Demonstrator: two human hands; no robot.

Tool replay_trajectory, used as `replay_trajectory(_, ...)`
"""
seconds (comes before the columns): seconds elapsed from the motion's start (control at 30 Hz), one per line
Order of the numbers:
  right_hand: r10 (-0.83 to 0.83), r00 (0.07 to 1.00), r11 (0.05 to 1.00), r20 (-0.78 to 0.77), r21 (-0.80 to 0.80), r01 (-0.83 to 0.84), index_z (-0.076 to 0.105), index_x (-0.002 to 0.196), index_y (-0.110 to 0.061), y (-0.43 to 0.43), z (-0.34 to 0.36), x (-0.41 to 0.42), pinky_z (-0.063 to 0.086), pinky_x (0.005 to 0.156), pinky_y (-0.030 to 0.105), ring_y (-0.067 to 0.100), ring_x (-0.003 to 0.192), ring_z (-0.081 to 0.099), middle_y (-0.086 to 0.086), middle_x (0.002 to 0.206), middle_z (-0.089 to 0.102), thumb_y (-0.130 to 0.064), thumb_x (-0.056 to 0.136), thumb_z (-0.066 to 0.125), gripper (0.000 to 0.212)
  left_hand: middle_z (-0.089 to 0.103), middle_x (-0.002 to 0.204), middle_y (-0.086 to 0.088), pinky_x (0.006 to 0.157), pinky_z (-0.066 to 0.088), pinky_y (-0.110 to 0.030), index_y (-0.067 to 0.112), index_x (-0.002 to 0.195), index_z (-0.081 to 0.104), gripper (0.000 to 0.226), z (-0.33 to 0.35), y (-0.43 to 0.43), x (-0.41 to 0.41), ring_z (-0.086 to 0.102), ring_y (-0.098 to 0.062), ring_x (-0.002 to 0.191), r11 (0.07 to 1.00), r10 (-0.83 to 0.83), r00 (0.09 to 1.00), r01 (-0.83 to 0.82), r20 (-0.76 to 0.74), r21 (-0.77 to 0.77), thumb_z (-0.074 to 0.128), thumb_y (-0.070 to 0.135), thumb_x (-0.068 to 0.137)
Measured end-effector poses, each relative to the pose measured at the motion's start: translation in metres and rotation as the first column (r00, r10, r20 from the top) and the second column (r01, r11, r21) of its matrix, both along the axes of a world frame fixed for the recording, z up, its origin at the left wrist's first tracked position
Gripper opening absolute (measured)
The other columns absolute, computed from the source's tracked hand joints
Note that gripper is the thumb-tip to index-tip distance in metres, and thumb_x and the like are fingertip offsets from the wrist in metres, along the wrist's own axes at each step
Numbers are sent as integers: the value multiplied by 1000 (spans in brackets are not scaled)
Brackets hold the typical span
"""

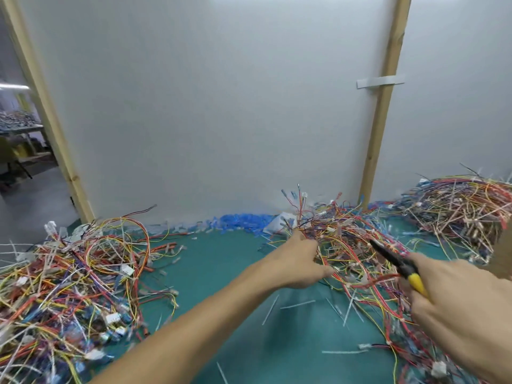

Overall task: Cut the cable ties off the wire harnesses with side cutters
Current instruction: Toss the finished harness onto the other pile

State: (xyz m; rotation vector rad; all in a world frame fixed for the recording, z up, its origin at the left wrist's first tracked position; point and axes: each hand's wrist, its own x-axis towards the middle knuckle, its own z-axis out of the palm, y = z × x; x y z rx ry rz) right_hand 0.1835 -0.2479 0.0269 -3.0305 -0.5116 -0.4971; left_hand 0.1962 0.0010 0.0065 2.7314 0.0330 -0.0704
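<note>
My right hand [460, 303] grips the side cutters [399, 266] by their yellow handles, the black jaws pointing up-left over the middle pile of wire harnesses [352, 239]. My left hand [299, 261] reaches across the green mat [221, 278] into the left edge of that pile, thumb spread low and fingers among the wires. Whether those fingers hold a wire is hidden by the tangle. Loose white cable ties [297, 304] lie on the mat below my left hand.
A big heap of harnesses [69, 281] fills the left side, another heap [465, 212] the far right. Blue bits [241, 221] lie along the white wall panel. Wooden posts [379, 106] stand against the panel.
</note>
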Motion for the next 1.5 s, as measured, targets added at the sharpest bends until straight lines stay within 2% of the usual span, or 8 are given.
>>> replay_trajectory(0.33, 493, 823, 804, -282, 508, -309, 60, 73, -23, 87, 67, -43, 53, 64, 41, 22, 65, 63, 0, 67, 70, -40, 100, 57, 32, 57, 126, 26, 101, 46, -22, 28, 122, 63, 26, -12, 12, -32, 52, 5, 119, 971, -162, 975, 185, 149, -151, 63, 25, 96)
replay_trajectory(0.4, 597, 706, 696, -381, 684, -219, 62, 60, -15, 107, 50, -28, 50, 52, 34, 20, 47, 59, 2, 53, 67, -30, 100, 62, 43, 55, 94, 38, 77, 39, -4, 41, 86, 60, 28, -17, 20, -38, 51, 19, 90, 971, -155, 978, 177, 142, -159, 61, 13, 93)
replay_trajectory(0.5, 618, 626, 595, -475, 804, 23, 62, 66, -6, 126, 12, 4, 45, 47, 31, 21, 42, 50, 10, 53, 62, -22, 103, 62, 39, 54, 121, 19, 100, 44, -22, 50, 109, 56, 32, -26, 41, -51, 52, 6, 111, 983, -129, 988, 140, 90, -122, 63, 21, 97)
replay_trajectory(0.6, 492, 635, 656, -595, 733, 177, 65, 73, 1, 123, -27, 34, 48, 48, 32, 25, 43, 54, 18, 62, 69, -20, 105, 60, 39, 42, 153, 5, 117, 32, -27, 24, 153, 45, 54, -30, 66, -70, 42, -12, 140, 996, -80, 996, 82, 45, -38, 61, 33, 103)
replay_trajectory(0.8, 318, 729, 626, -606, 712, 318, 67, 94, 15, 107, -51, 68, 56, 57, 45, 37, 55, 66, 26, 73, 75, -19, 106, 62, 36, 52, 148, 7, 113, 28, -16, 22, 145, 56, 45, -30, 113, -107, 45, -9, 138, 1000, 24, 988, -22, 151, -15, 63, 31, 102)
replay_trajectory(1.13, 464, 711, 797, -528, 600, -74, 66, 72, 1, 134, -46, 20, 50, 43, 35, 24, 42, 57, 12, 53, 66, -15, 93, 72, 27, 64, 120, 12, 89, 33, -1, 27, 127, 68, 27, -47, 148, -138, 57, 1, 112, 984, 179, 952, -171, 249, -56, 65, 29, 100)
replay_trajectory(1.3, 458, 843, 865, -280, 358, -351, 55, 76, -22, 156, -65, -4, 46, 61, 42, 23, 67, 59, -1, 70, 63, -43, 94, 65, 29, 68, 93, 12, 88, 50, -33, 25, 104, 73, 13, -57, 155, -147, 61, -6, 89, 975, 221, 931, -216, 291, -49, 62, 32, 101)
replay_trajectory(1.5, 523, 832, 833, -187, 321, -451, 46, 89, -29, 162, -92, -4, 33, 59, 33, 17, 81, 57, -14, 84, 57, -55, 94, 63, 31, 59, 60, -1, 66, 51, -38, 15, 72, 57, 58, -64, 160, -160, 56, -19, 63, 941, 307, 912, -334, 274, 58, 47, 64, 100)
